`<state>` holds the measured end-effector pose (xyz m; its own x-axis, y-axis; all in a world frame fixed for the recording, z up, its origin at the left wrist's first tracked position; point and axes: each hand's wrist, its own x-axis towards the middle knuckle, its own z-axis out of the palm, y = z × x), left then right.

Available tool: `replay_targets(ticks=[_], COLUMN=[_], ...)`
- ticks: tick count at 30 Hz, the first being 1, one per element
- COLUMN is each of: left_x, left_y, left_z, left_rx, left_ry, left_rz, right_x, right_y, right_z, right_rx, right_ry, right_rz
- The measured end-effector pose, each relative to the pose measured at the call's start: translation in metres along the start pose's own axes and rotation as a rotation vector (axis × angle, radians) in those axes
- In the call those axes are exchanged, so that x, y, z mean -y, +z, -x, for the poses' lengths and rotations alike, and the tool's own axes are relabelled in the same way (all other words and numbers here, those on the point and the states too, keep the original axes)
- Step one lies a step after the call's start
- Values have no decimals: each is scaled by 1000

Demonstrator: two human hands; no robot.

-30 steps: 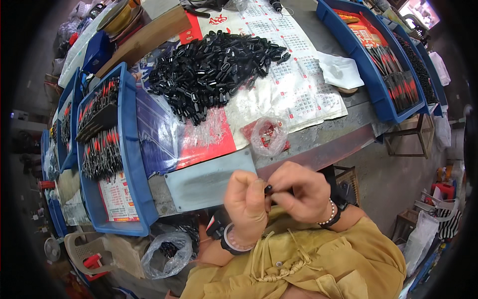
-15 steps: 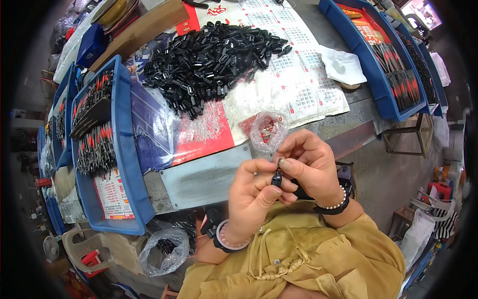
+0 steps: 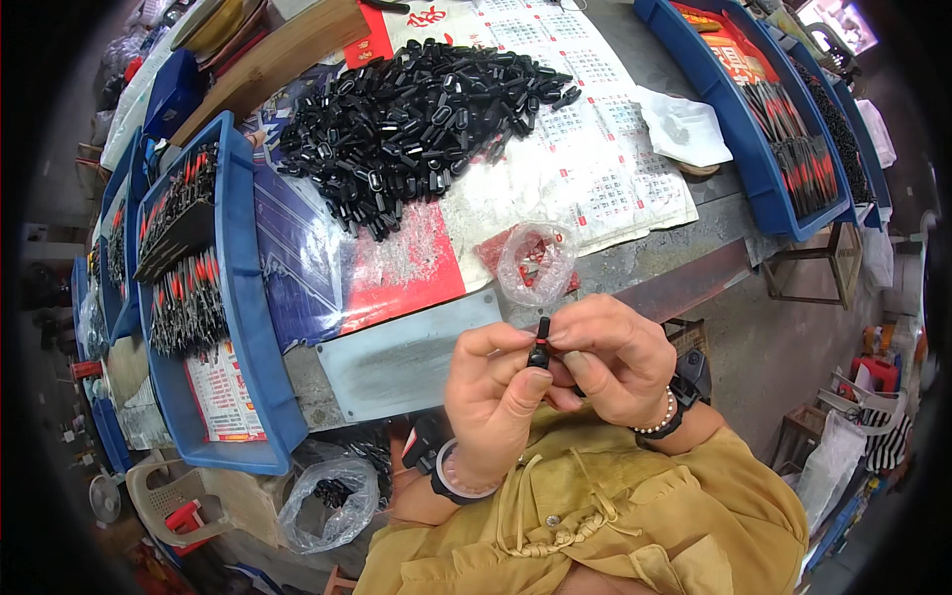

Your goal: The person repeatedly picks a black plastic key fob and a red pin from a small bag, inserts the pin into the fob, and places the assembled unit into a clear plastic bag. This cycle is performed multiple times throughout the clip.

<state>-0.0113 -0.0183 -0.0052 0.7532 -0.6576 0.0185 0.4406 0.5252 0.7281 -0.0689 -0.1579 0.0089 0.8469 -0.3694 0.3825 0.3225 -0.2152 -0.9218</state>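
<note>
Both hands meet in front of my body around a small black part (image 3: 539, 354) with a narrow upright stem and a thin red band. My left hand (image 3: 493, 382) pinches its lower, rounder end between thumb and fingers. From the other side, the fingertips of my right hand (image 3: 617, 365) close on the part near the red band. Just beyond my hands, a clear plastic bag (image 3: 535, 263) with small red pieces in it stands at the table edge. Farther off lies a big heap of black oval plastic pieces (image 3: 416, 129) on calendar paper (image 3: 595, 159).
Blue trays (image 3: 283, 397) at left and blue trays (image 3: 729, 109) at right hold rows of black and red parts. A grey plate (image 3: 407, 357) lies at the near table edge. A wooden board (image 3: 273, 69) stands behind. Below left hangs a clear bag (image 3: 327, 501) of black pieces.
My right hand has lowered slightly, and its fingers now close beside the part. The stem and red band now show upright above my left fingertips.
</note>
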Motion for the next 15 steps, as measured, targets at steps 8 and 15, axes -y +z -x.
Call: replay_targets(ticks=[8,15], left_x=[1,-12], left_y=[-4,0], left_z=[3,-1], left_rx=[9,3], left_ry=[5,-132], left_rz=[-111,-62], right_x=[-4,2], right_y=[-1,5], right_z=[-5,-3], right_rx=[35,24], right_ry=[-119,162], right_rz=[118,-406])
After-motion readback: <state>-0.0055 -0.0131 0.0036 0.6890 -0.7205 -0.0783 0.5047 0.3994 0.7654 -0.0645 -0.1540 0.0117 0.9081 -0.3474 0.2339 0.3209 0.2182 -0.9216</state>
